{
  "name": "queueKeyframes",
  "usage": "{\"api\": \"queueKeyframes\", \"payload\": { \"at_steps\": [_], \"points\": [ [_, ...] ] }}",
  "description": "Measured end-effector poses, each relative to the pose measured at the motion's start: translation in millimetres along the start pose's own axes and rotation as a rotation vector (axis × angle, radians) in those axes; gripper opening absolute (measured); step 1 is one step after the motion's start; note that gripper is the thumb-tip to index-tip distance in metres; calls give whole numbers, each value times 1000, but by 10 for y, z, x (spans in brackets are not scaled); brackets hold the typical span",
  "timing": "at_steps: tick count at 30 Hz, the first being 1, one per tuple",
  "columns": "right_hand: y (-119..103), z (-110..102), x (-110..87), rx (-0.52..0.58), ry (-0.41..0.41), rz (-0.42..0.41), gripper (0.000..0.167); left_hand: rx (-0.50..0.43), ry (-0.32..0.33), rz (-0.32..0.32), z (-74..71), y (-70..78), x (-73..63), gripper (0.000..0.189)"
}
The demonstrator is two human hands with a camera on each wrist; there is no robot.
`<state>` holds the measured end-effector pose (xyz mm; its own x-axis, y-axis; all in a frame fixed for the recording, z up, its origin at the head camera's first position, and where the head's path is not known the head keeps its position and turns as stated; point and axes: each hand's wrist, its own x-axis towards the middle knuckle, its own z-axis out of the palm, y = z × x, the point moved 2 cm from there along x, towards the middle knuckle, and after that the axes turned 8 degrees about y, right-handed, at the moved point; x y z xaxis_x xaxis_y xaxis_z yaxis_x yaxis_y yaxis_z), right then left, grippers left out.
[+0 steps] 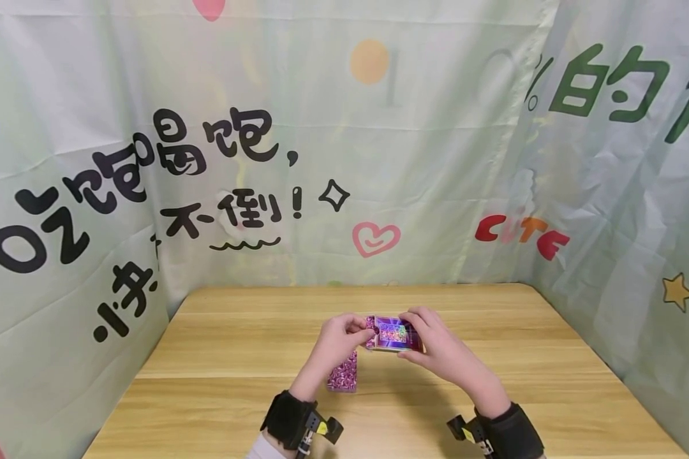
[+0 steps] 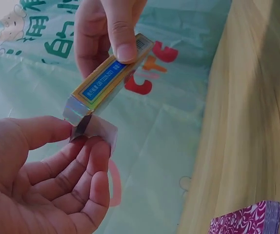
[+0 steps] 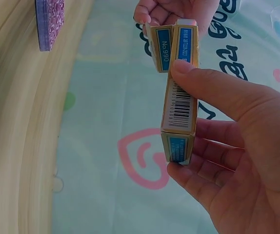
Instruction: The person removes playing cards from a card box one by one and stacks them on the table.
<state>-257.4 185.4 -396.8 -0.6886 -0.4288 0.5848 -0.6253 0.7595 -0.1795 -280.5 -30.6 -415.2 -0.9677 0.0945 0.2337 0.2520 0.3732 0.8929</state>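
Above the table, my right hand (image 1: pixel 443 349) grips a shiny card box (image 1: pixel 393 333) with a colourful holographic front, thumb on one narrow side and fingers around the other. At the box's left end, my left hand (image 1: pixel 337 339) pinches the end flap (image 2: pixel 102 129) between thumb and fingers. The flap stands folded out from the box in both wrist views. The box's barcode side (image 3: pixel 179 105) faces the right wrist camera. Below the left hand, a deck of playing cards (image 1: pixel 342 376) with a pink-and-white swirl back lies on the table, partly hidden by that hand.
The wooden table (image 1: pixel 235 344) extends around both hands. Pale green printed curtains (image 1: pixel 425 159) hang behind it and along both sides. A black strap with a small camera (image 1: pixel 289 421) is on the left wrist, and another strap (image 1: pixel 511 433) is on the right.
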Motion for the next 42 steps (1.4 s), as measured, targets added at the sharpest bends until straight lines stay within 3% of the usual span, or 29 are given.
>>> {"api": "queueKeyframes", "payload": {
  "at_steps": [6, 14, 17, 23, 26, 31, 38, 42],
  "points": [
    [35, 15, -7, 16, -4, 20, 64, -31, 3, -40, -54, -31, 21, 16],
    [146, -27, -20, 17, 10, 35, 65, -182, 61, -130, -222, -84, 82, 25],
    [175, -38, -30, 16, 1, 41, 65, -209, 118, -154, -300, -121, 102, 25],
    [221, -82, -38, 39, 5, 68, 66, -206, 264, -135, -438, -176, 132, 22],
    [250, -112, -29, 37, 15, 77, 66, -192, 294, -131, -469, -194, 152, 20],
    [272, -139, -13, 14, 15, 83, 66, -109, 249, -183, -447, -263, 195, 16],
    [262, -120, -18, -13, -10, 79, 63, 79, 144, -188, -277, -494, 199, 20],
    [253, -106, -29, -14, -14, 78, 63, 95, 104, -225, -160, -637, 169, 19]
  ]
}}
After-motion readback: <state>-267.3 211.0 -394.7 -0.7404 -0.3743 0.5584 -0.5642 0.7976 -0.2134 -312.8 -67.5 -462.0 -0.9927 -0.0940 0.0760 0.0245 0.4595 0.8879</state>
